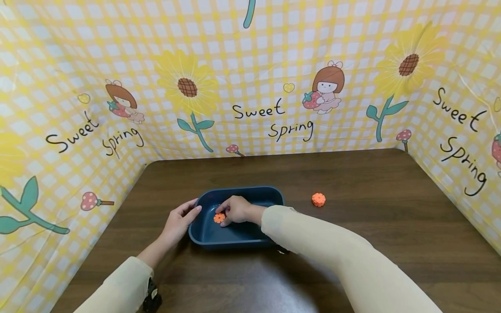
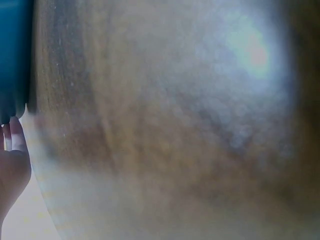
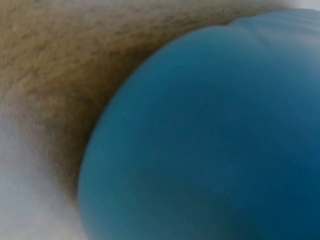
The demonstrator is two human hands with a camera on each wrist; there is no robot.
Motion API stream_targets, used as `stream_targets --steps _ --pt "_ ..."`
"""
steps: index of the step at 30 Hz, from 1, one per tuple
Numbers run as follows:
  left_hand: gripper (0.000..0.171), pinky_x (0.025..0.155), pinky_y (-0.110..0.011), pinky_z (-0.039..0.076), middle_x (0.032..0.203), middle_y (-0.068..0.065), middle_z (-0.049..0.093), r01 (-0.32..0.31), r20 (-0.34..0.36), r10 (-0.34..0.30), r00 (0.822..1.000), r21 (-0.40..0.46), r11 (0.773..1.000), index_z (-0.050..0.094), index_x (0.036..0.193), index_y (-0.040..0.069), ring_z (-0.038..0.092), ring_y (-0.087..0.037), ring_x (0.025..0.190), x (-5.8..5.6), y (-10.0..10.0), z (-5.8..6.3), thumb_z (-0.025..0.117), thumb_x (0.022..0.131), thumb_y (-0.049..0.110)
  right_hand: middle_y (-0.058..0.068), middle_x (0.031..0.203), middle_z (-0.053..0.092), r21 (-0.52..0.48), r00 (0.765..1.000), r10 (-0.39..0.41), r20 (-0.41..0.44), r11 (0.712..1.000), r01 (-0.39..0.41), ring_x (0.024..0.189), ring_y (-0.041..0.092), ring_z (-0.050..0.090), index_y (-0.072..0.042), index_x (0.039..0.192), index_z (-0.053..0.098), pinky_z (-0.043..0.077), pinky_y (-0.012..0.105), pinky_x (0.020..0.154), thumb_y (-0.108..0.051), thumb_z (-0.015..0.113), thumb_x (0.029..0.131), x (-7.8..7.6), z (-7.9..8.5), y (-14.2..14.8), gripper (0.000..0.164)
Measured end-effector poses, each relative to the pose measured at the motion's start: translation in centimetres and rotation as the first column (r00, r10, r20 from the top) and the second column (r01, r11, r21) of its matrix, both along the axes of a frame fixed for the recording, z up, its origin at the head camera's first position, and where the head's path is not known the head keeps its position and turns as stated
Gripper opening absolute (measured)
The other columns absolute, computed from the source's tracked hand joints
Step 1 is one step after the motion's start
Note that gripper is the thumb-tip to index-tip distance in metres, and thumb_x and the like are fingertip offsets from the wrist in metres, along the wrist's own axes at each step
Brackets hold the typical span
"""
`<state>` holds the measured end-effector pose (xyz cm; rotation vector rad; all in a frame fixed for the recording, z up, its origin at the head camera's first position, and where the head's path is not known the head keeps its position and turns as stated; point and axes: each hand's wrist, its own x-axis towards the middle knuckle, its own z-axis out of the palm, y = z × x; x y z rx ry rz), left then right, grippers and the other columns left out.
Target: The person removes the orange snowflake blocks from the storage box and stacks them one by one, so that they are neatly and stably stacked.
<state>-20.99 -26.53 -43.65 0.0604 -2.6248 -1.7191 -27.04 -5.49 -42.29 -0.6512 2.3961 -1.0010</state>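
Note:
A dark blue rectangular plastic basin [image 1: 235, 244] with rounded corners stands on the table. At its left end my left hand [image 1: 176, 224] grips the rim, thumb on top and fingers along the outside. In the left wrist view, that hand [image 2: 12, 160] shows only at the left edge, against the basin [image 2: 14, 55]. My right hand [image 1: 236, 210] reaches down into the basin and pinches an orange notched disc [image 1: 219, 218] between thumb and fingers near the floor. The right wrist view holds mostly the basin's outer wall [image 3: 210, 135]; the right hand is out of sight there.
On the wooden table [image 1: 372, 208], a short stack of orange notched discs [image 1: 318, 199] stands right of the basin. A yellow checked cloth [image 1: 250, 65] with printed flowers hangs behind and on both sides. A black strap [image 1: 151, 296] sits at the left sleeve.

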Motion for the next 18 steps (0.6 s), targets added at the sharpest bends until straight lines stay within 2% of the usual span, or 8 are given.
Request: stream_targets --steps 2,7,11,18 --pt "0.053 0.084 -0.021 0.048 0.129 -0.017 0.055 0.001 -0.001 -0.001 1.0 0.002 1.0 0.051 0.14 0.004 0.052 -0.025 0.108 -0.03 0.01 0.04 0.058 0.098 0.036 0.0 0.091 0.056 0.005 1.0 0.003 -0.011 1.0 -0.003 0.067 0.014 0.047 -0.02 0.115 0.074 0.036 0.023 0.062 -0.017 0.081 0.081 -0.1 -0.04 0.01 0.034" --pt "0.053 0.084 -0.022 0.049 0.129 -0.018 0.055 0.002 0.003 -0.002 1.0 0.008 1.0 0.051 0.14 0.005 0.053 -0.026 0.109 -0.03 0.02 0.04 0.059 0.098 0.036 0.001 0.077 0.052 -0.005 1.0 0.004 -0.018 1.0 -0.004 0.061 0.014 0.046 -0.02 0.111 0.076 0.035 0.023 0.058 -0.017 0.081 0.081 -0.18 -0.25 0.03 0.03" --pt "0.055 0.087 -0.025 0.049 0.132 -0.017 0.054 0.005 0.014 -0.006 1.0 0.009 1.0 0.05 0.141 0.005 0.052 -0.027 0.111 0.02 -0.07 0.07 0.058 0.098 0.037 0.001 0.074 0.051 -0.011 0.999 0.027 -0.033 1.0 -0.028 0.061 0.014 0.046 -0.018 0.111 0.075 0.034 0.023 0.057 -0.016 0.08 0.081 -0.01 -0.2 0.07 0.03" --pt "0.055 0.086 -0.022 0.048 0.132 -0.017 0.054 0.008 0.013 -0.008 1.0 0.005 1.0 0.049 0.142 0.006 0.052 -0.026 0.112 0.06 -0.09 0.15 0.058 0.098 0.038 0.0 0.082 0.056 0.001 0.995 0.067 -0.07 0.998 -0.067 0.074 0.014 0.05 -0.016 0.112 0.074 0.04 0.023 0.065 -0.016 0.079 0.083 0.11 -0.24 0.12 0.029"
